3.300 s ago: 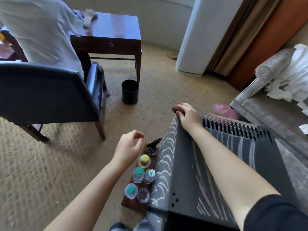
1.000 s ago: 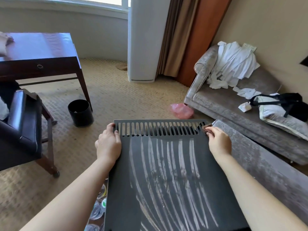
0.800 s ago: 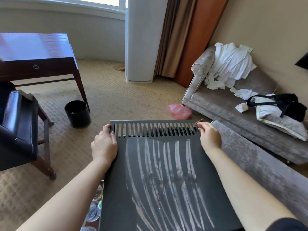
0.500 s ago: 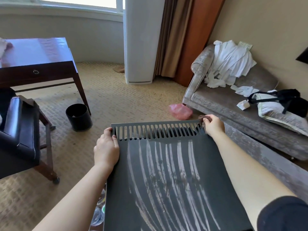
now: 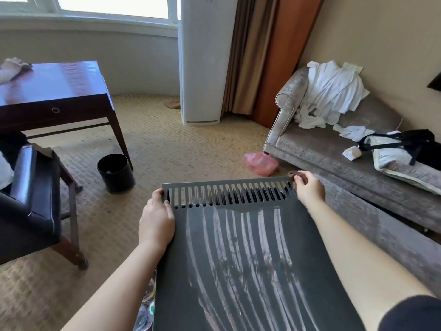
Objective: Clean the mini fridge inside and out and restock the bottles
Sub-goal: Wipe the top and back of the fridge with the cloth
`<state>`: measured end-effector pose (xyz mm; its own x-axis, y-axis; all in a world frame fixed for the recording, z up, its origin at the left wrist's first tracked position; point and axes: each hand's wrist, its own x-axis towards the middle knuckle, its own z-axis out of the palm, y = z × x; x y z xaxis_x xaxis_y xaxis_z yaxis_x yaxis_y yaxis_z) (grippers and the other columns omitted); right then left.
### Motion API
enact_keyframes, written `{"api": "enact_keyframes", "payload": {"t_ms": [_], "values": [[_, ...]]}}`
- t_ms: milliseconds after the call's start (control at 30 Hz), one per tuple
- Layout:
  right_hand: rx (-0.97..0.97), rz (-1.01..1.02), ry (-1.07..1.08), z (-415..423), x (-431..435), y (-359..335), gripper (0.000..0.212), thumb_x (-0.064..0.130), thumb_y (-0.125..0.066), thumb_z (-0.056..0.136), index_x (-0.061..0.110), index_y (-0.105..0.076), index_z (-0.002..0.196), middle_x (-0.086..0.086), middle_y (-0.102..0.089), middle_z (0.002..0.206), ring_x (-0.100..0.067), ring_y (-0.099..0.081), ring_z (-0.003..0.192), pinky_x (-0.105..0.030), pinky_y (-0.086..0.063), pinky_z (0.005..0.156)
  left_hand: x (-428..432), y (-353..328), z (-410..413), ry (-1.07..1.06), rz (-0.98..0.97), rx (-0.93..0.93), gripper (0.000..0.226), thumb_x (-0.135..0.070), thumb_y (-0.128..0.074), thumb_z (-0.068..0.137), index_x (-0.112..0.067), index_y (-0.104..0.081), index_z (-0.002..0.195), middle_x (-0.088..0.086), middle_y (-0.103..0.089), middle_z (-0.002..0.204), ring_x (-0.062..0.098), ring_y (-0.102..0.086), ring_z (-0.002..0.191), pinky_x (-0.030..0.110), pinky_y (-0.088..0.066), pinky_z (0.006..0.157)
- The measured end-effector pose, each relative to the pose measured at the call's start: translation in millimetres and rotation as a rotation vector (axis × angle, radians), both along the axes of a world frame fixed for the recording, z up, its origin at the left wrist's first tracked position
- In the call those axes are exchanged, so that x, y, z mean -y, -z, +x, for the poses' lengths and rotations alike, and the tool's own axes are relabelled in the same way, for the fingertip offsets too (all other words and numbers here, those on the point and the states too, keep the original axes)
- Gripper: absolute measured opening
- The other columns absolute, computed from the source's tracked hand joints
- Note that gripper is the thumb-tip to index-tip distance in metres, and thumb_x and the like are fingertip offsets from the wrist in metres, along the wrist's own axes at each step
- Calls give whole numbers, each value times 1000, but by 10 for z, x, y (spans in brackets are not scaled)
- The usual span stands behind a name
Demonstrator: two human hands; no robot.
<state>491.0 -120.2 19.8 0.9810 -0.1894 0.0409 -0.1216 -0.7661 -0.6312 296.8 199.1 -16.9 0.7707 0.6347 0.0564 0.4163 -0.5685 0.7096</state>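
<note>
The black mini fridge (image 5: 250, 263) fills the lower middle of the head view, its top panel streaked with pale wipe marks and slotted with vents along the far edge. My left hand (image 5: 156, 220) rests on the panel's left edge near the vents, gripping it. At the far right corner my right hand (image 5: 309, 188) is closed on a small brown cloth (image 5: 293, 175) pressed against the end of the vents. A few bottles (image 5: 146, 311) show partly on the floor left of the fridge, mostly hidden by it and my arm.
A black waste bin (image 5: 115, 173) stands on the carpet ahead left, beside a dark wooden desk (image 5: 55, 91) and a black chair (image 5: 26, 197). A pink plastic bag (image 5: 260, 162) lies before the grey sofa (image 5: 334, 149), which holds white robes and a black bag.
My left hand has come from above the bottles to the fridge's left edge. My right hand with the cloth slid along the vents to the right corner. My view turned toward the sofa.
</note>
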Motion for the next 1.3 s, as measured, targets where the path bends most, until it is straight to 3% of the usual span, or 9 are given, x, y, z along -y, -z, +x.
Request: {"api": "enact_keyframes", "payload": {"t_ms": [67, 133, 233, 400, 633, 767, 933, 1100, 1300], "values": [[-24, -44, -32, 72, 90, -41, 24, 23, -52, 97, 17, -64, 117, -12, -67, 114, -33, -58, 107, -31, -42, 84, -5, -1, -1, 2, 4, -2, 37, -20, -39, 98, -13, -39, 134, 13, -54, 130, 33, -47, 120, 44, -39, 97], [-16, -243, -64, 26, 53, -52, 22, 21, -51, 98, 15, -62, 115, -14, -66, 111, -34, -59, 101, -32, -41, 74, 11, -7, -4, 2, 6, -3, 37, -20, -39, 98, -14, -39, 134, 12, -54, 130, 32, -47, 120, 43, -39, 97], [146, -473, -186, -209, -215, 51, 20, 7, -49, 95, 12, -61, 111, -11, -64, 113, -34, -59, 99, -34, -44, 72, 11, -33, -16, 5, 11, 8, 38, -21, -39, 98, -15, -39, 135, 10, -54, 131, 30, -48, 120, 41, -39, 97], [211, -257, -226, -433, -619, 45, 21, 5, -55, 92, 14, -67, 106, -5, -67, 115, -29, -62, 99, -31, -47, 77, 22, -65, -23, 3, -1, -16, 39, -22, -37, 99, -14, -37, 137, 10, -52, 133, 30, -48, 121, 40, -39, 96], [310, 51, -802, -1337, -2014, 190, 17, 10, -60, 88, 17, -72, 97, 1, -70, 102, -19, -65, 96, -31, -52, 85, 26, -91, -20, 3, 3, -10, 38, -20, -38, 99, -15, -39, 136, 10, -54, 131, 29, -48, 120, 40, -40, 96], [346, -3, -963, -1367, -2014, 190, 19, 14, -57, 90, 14, -73, 101, -3, -69, 110, -23, -63, 104, -33, -52, 86, 24, -94, -13, -4, 8, -35, 39, -19, -36, 99, -14, -38, 138, 12, -53, 132, 31, -48, 121, 40, -38, 96], [333, -98, -695, -918, -1197, 209, 28, 0, -61, 87, 17, -71, 107, -2, -67, 115, -21, -61, 109, -36, -50, 95, 40, -97, -27, 0, 14, -30, 38, -20, -35, 100, -13, -38, 136, 11, -54, 131, 31, -48, 119, 39, -39, 95], [328, -156, -457, -595, -502, 158, 26, -5, -64, 82, 10, -72, 101, -6, -70, 106, -27, -63, 99, -32, -48, 90, 27, -80, -30, -2, 6, -24, 37, -21, -35, 99, -14, -39, 135, 11, -55, 129, 31, -49, 117, 40, -39, 95], [269, -141, -24, -482, 121, 171, 22, -2, -60, 86, 10, -71, 100, -13, -68, 107, -37, -59, 95, -37, -46, 80, 9, -59, -17, -2, 7, -7, 36, -22, -36, 99, -15, -39, 135, 11, -56, 127, 31, -50, 116, 41, -41, 95]]}}
